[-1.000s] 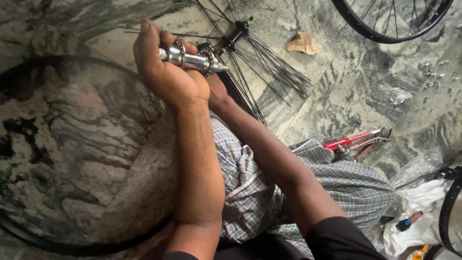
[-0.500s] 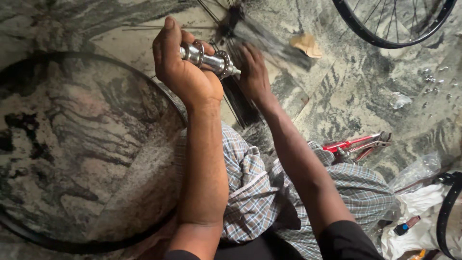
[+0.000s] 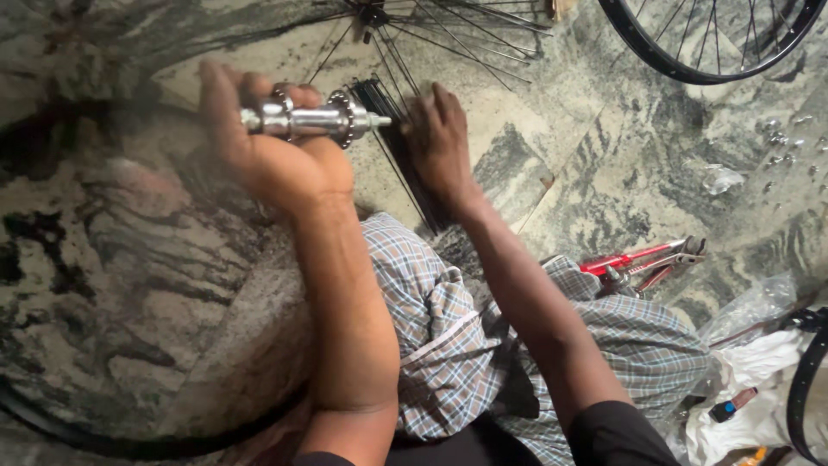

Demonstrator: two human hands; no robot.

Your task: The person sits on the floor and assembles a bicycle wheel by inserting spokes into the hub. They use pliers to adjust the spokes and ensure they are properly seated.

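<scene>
Head view shows the left hand [image 3: 276,155] closed around a silver wheel hub [image 3: 310,121] in the upper left of the frame, its long axis lying level, axle tip pointing right toward the right hand [image 3: 440,142]. That hand, nearer of the two, rests with fingers curled on a bundle of black spokes [image 3: 401,147] running from top centre down toward the checked cloth [image 3: 431,328]; whether it grips any I cannot tell. Everything sits on a mottled stone floor [image 3: 604,173], with a black rim [image 3: 129,440] at left, a spoked wheel [image 3: 716,43] upper right and red-handled pliers [image 3: 647,259] at right.
</scene>
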